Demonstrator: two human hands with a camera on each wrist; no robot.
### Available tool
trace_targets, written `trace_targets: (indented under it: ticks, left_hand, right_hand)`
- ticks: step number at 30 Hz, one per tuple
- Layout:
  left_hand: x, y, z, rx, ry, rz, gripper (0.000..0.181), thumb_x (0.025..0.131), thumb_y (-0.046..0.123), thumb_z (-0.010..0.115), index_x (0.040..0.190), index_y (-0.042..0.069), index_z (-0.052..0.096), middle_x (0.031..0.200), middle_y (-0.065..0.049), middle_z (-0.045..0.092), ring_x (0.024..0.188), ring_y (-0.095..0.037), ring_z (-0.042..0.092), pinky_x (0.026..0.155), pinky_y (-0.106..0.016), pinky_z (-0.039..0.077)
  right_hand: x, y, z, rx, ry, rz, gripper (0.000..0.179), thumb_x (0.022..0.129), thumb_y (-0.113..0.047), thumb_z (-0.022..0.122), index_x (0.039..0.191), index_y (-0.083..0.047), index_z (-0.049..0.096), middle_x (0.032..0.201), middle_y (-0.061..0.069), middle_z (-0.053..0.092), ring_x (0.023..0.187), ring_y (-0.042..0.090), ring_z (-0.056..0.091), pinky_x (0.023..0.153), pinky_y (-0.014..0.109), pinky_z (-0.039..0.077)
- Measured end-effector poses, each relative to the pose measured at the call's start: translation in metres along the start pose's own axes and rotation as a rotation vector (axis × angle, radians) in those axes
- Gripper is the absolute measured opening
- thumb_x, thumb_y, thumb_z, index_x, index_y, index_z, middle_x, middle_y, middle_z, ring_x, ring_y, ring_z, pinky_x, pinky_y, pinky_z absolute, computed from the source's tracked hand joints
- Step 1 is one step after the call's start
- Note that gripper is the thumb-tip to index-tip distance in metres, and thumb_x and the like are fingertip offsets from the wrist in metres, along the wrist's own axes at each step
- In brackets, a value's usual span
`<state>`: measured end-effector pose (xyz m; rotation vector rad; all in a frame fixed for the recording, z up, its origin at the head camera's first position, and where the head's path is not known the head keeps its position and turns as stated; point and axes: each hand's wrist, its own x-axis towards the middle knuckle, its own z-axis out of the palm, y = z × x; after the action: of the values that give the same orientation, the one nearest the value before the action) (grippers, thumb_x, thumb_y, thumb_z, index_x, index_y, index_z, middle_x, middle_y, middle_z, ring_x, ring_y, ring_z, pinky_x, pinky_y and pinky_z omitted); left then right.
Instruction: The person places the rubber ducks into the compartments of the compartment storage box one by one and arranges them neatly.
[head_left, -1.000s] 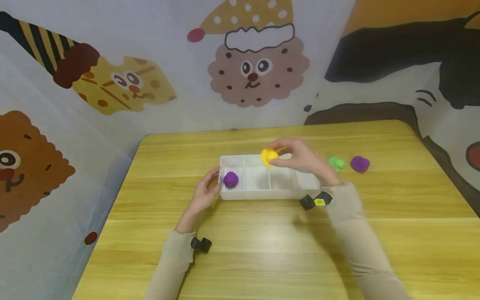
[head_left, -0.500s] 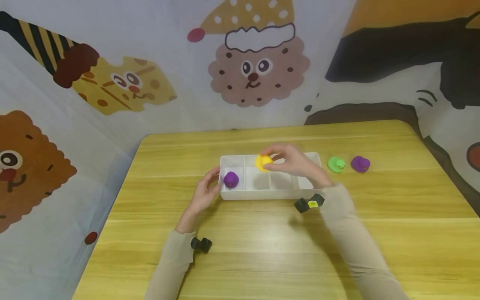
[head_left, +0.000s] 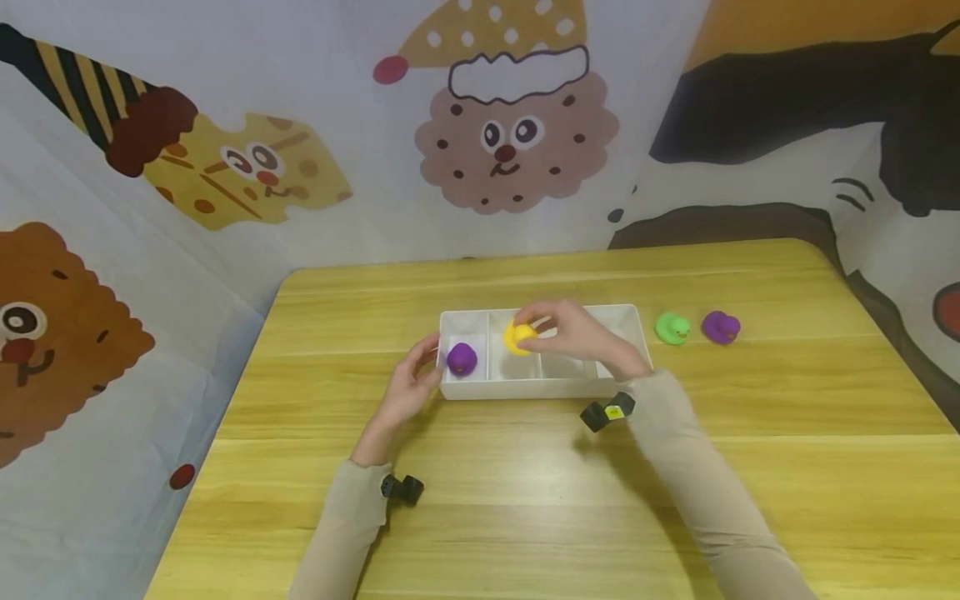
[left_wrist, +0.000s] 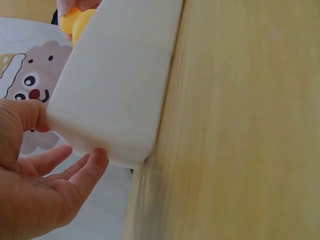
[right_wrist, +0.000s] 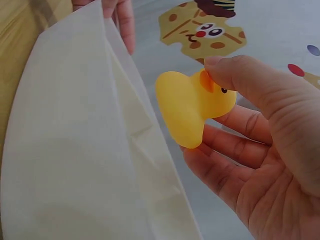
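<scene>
A white box (head_left: 491,389) divided into compartments sits on the table. My left hand (head_left: 408,387) rests at its left end; in the left wrist view the thumb meets the rim and loosely bent fingers (left_wrist: 95,161) touch the end wall. A purple rubber duck (head_left: 462,360) lies in the leftmost compartment. Over the second compartment from the left, my right hand (head_left: 573,333) pinches a yellow rubber duck (head_left: 521,337) between thumb and fingers. The right wrist view shows this duck (right_wrist: 187,105) tilted beside the box's rim, with the thumb at its beak.
Right of the box, a green duck (head_left: 672,328) and a purple duck (head_left: 721,327) lie on the wooden table (head_left: 510,517). A white cloth (head_left: 360,225) printed with cartoon biscuits and cheese hangs behind the table. Small black cameras sit at both wrists.
My right hand has moved left and toward me with the yellow duck, from above the box's back edge to over the second compartment, uncovering more of the right end. The left hand stays put.
</scene>
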<state>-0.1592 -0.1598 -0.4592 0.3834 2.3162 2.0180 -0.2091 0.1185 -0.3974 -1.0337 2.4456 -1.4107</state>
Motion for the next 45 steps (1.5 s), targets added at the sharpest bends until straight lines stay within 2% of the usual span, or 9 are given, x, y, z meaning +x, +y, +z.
trace_targets:
  ticks: [11, 17, 28, 31, 37, 45]
  left_hand:
    - [-0.001, 0.001, 0.000, 0.000, -0.005, -0.013, 0.053, 0.086, -0.016, 0.047, 0.137, -0.014, 0.032, 0.138, -0.032, 0.037, 0.125, -0.045, 0.038, 0.104, -0.041, 0.041]
    - [0.000, -0.001, -0.001, 0.007, -0.012, -0.005, 0.053, 0.086, -0.016, 0.047, 0.136, -0.015, 0.032, 0.138, -0.033, 0.036, 0.125, -0.046, 0.038, 0.104, -0.041, 0.041]
    - [0.000, -0.001, -0.001, 0.009, -0.014, 0.022, 0.053, 0.085, -0.018, 0.047, 0.136, -0.016, 0.032, 0.138, -0.034, 0.036, 0.124, -0.047, 0.039, 0.103, -0.043, 0.042]
    - [0.000, 0.000, 0.000, 0.017, -0.012, 0.026, 0.053, 0.084, -0.017, 0.047, 0.136, -0.016, 0.032, 0.137, -0.034, 0.036, 0.123, -0.047, 0.039, 0.103, -0.043, 0.042]
    - [0.000, 0.001, 0.000, 0.006, -0.014, 0.022, 0.053, 0.084, -0.018, 0.046, 0.136, -0.016, 0.032, 0.138, -0.034, 0.035, 0.124, -0.048, 0.038, 0.104, -0.046, 0.041]
    - [-0.001, 0.000, 0.000, 0.012, -0.013, 0.015, 0.053, 0.085, -0.017, 0.046, 0.136, -0.016, 0.031, 0.138, -0.034, 0.035, 0.124, -0.048, 0.038, 0.104, -0.045, 0.040]
  right_hand:
    - [0.003, 0.005, 0.008, -0.050, -0.014, -0.001, 0.024, 0.077, -0.007, 0.075, 0.099, -0.002, 0.067, 0.103, 0.009, 0.067, 0.095, 0.023, 0.062, 0.083, 0.034, 0.057]
    - [0.003, 0.007, 0.011, -0.082, -0.033, -0.043, 0.021, 0.078, -0.008, 0.075, 0.096, -0.002, 0.067, 0.102, 0.010, 0.067, 0.095, 0.025, 0.061, 0.085, 0.038, 0.056]
    - [0.008, 0.012, 0.018, -0.257, -0.035, -0.130, 0.019, 0.076, -0.014, 0.076, 0.091, -0.006, 0.068, 0.095, 0.005, 0.068, 0.084, 0.019, 0.060, 0.077, 0.037, 0.054]
    - [0.009, 0.011, 0.019, -0.300, -0.049, -0.121, 0.018, 0.077, -0.015, 0.075, 0.091, -0.007, 0.068, 0.095, 0.004, 0.068, 0.088, 0.020, 0.062, 0.083, 0.036, 0.053]
    - [0.010, 0.005, 0.021, -0.401, -0.103, -0.040, 0.021, 0.078, -0.017, 0.074, 0.096, -0.008, 0.068, 0.098, 0.003, 0.068, 0.094, 0.020, 0.061, 0.089, 0.034, 0.051]
    - [0.013, 0.001, 0.027, -0.461, -0.168, 0.034, 0.028, 0.080, -0.021, 0.073, 0.103, -0.006, 0.068, 0.103, 0.005, 0.068, 0.098, 0.022, 0.060, 0.095, 0.038, 0.048]
